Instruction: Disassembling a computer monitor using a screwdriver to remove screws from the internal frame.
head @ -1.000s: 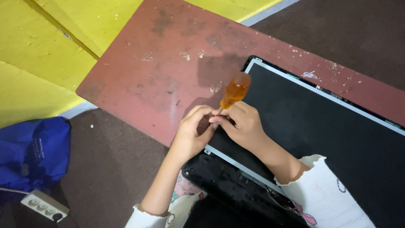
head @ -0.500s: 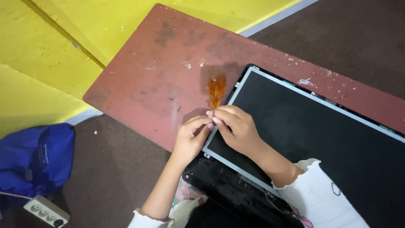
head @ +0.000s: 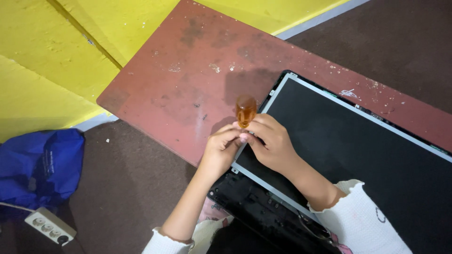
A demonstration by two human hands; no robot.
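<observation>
My right hand and my left hand meet at the shaft of a screwdriver with a clear orange handle. The handle stands nearly upright toward the camera, above the near-left edge of a laptop screen panel with a dark display and a silver rim. Both hands pinch the tool just below the handle; its tip is hidden by my fingers. The black laptop base lies under the panel, near my lap.
The panel rests on a worn reddish-brown board on a dark brown floor. Yellow surfaces lie at the upper left. A blue bag and a white power strip sit at the lower left.
The orange handle has swung from leaning right to standing nearly upright. Both hands stay closed on the tool at the panel's edge; the view has shifted slightly.
</observation>
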